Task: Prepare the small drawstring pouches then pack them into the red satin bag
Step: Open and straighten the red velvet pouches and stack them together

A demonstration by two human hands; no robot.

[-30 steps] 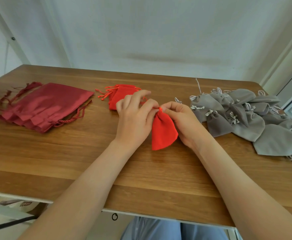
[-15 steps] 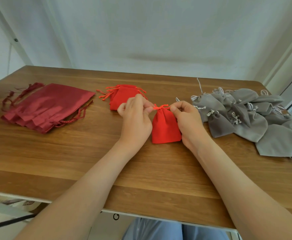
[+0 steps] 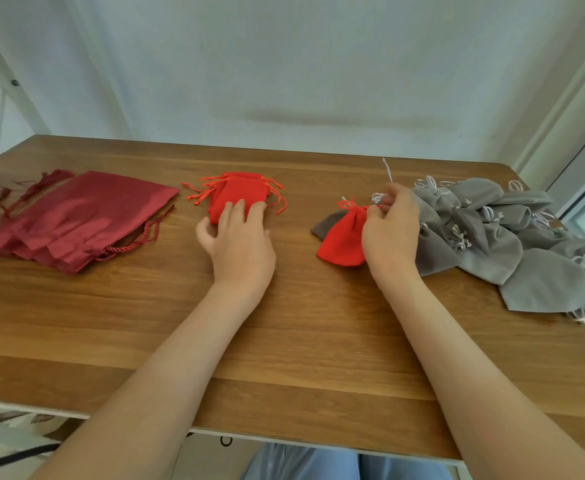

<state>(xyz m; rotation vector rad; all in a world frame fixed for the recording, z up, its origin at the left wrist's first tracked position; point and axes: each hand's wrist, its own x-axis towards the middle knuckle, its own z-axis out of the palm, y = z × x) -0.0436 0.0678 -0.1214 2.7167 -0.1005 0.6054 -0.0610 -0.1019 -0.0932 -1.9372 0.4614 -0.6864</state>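
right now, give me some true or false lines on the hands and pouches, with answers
1. The left hand rests on the red stack. True.
2. The right hand holds nothing. False: it pinches a red pouch at its neck.
3. The grey pouches are heaped to the right of the right hand. True.
4. The satin bags lie between the two hands. False: they lie left of the left hand.
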